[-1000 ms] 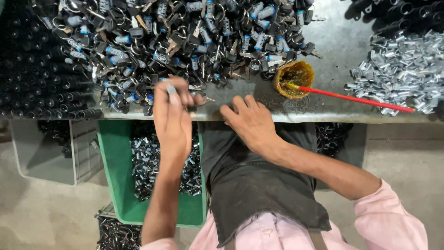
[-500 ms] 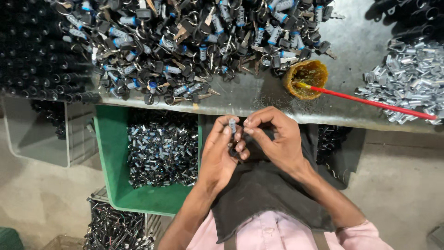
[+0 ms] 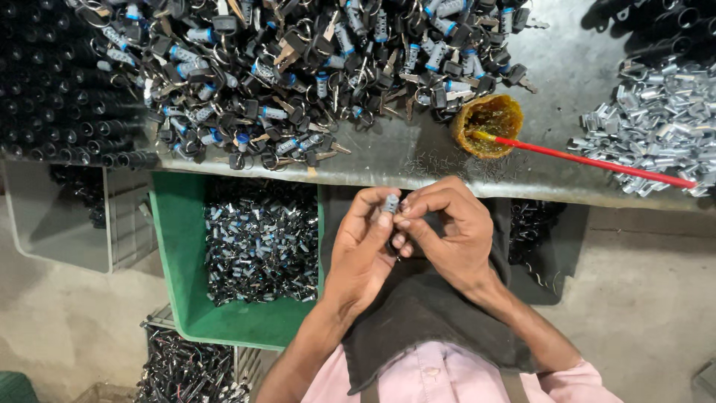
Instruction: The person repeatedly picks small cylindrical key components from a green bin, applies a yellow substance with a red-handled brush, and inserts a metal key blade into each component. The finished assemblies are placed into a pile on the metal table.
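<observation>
While both wrists bend inward (over a dark lap cloth (image 3: 418, 313)), fingers (image 3: 382, 224) pinch a small lock cylinder (image 3: 391, 203).

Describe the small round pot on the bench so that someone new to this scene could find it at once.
Start at the grey metal workbench across the top of the view, with its big heap of keys and lock cylinders. Just right of that heap, near the front edge, sits the small pot. It alone is amber-yellow inside, with a thin red stick poking out rightward.
</observation>
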